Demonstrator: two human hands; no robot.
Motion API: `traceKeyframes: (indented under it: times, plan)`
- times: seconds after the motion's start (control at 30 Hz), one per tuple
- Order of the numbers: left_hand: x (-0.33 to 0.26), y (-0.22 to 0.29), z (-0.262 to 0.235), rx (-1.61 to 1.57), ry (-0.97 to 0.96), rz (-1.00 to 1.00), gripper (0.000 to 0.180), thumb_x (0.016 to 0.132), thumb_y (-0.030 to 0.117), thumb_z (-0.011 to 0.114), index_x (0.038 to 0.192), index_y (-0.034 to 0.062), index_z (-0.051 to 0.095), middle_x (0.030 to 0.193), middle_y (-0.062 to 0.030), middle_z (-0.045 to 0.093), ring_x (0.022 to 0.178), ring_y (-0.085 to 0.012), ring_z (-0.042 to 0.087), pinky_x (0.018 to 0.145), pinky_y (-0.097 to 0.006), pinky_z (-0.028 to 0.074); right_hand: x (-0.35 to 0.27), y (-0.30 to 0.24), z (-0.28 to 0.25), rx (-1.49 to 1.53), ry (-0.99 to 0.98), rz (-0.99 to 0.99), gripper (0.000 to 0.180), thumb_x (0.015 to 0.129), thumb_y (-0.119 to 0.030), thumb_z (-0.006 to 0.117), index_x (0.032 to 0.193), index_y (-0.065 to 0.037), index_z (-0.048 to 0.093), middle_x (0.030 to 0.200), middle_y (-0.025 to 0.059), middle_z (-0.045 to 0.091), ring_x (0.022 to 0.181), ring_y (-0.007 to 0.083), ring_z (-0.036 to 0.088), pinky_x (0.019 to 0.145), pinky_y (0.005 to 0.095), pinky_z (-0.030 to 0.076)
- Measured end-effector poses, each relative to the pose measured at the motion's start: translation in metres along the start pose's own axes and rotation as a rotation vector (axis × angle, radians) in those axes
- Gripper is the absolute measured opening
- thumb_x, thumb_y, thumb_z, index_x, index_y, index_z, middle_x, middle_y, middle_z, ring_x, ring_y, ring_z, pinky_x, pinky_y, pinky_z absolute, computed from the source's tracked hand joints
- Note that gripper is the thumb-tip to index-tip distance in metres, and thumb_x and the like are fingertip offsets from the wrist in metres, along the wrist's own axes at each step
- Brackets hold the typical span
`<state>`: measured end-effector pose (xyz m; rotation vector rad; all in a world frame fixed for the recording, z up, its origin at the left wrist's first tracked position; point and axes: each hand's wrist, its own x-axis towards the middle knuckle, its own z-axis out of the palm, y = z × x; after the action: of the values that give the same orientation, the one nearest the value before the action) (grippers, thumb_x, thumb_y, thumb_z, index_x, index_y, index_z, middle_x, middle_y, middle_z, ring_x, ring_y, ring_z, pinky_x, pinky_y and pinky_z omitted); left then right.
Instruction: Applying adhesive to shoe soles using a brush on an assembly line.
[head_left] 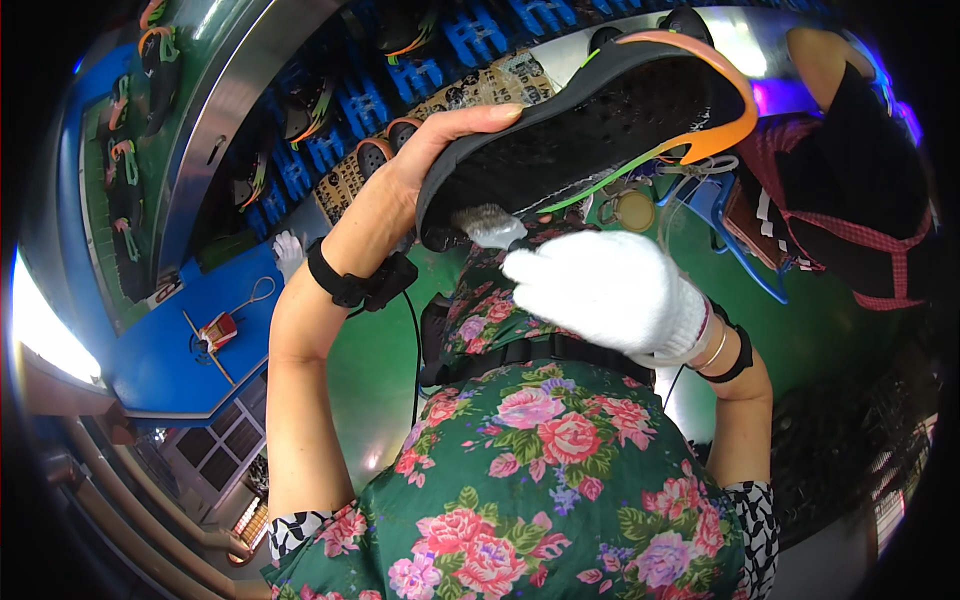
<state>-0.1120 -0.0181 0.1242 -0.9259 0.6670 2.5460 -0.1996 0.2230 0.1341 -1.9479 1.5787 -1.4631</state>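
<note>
Shoe (600, 120) in L hand (440, 150), prob. brush (487, 226) in R hand (610, 290)

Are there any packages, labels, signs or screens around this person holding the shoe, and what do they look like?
No screens or signs show.
Patterned sheet: flat tan card or mat with dark printed shapes, behind the black shoe that the bare left hand holds up.
Round tag: small pale yellowish disc hanging under the shoe, above the white-gloved right hand.
Small red and white thing: on the blue table to the left; whether it is a package is unclear.
</note>
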Motion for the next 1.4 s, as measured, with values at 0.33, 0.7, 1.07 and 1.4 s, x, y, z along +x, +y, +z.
traceKeyframes:
  times: [0.33, 0.7, 1.07, 1.4]
  plan:
    - [0.007, 0.000, -0.012, -0.081, -0.029, -0.018, 0.047, 0.096, 0.033, 0.066, 0.127, -0.0024, 0.068, 0.118, -0.0200, 0.073, 0.100, -0.0308, 0.074, 0.095, -0.046, 0.059, 0.005, 0.021, 0.001, 0.185, 0.042, 0.029, 0.030, 0.080, -0.008, 0.081, 0.110, -0.012, 0.077, 0.110, 0.0070, 0.077, 0.086, 0.0246, 0.071, 0.073, 0.0348, 0.058]
    - [0.029, -0.022, -0.020, -0.539, -0.199, 0.139, 0.078, 0.103, 0.061, 0.043, 0.153, 0.0007, 0.044, 0.148, -0.0271, 0.054, 0.126, -0.0456, 0.061, 0.110, -0.058, 0.049, 0.012, 0.040, -0.026, 0.265, 0.375, 0.423, 0.018, 0.079, 0.000, 0.083, 0.097, -0.004, 0.080, 0.102, 0.0113, 0.079, 0.087, 0.0209, 0.074, 0.079, 0.0319, 0.059]
    - [0.024, -0.043, -0.017, -0.577, -0.207, 0.104, 0.070, 0.104, 0.057, 0.044, 0.154, 0.0082, 0.045, 0.149, -0.0236, 0.054, 0.123, -0.0496, 0.061, 0.102, -0.069, 0.050, 0.024, 0.047, -0.030, -0.379, 0.260, 0.071, 0.037, 0.079, -0.001, 0.074, 0.115, -0.007, 0.076, 0.115, 0.0117, 0.075, 0.092, 0.0280, 0.070, 0.081, 0.0379, 0.057]
    - [0.031, -0.009, -0.014, -0.323, -0.400, 0.321, 0.094, 0.096, 0.074, 0.041, 0.158, 0.0043, 0.035, 0.147, -0.0312, 0.048, 0.104, -0.0533, 0.065, 0.084, -0.060, 0.059, 0.019, 0.013, 0.000, 0.337, 0.243, 0.270, 0.021, 0.080, -0.003, 0.082, 0.101, -0.006, 0.080, 0.105, 0.0133, 0.078, 0.090, 0.0248, 0.074, 0.079, 0.0362, 0.057]
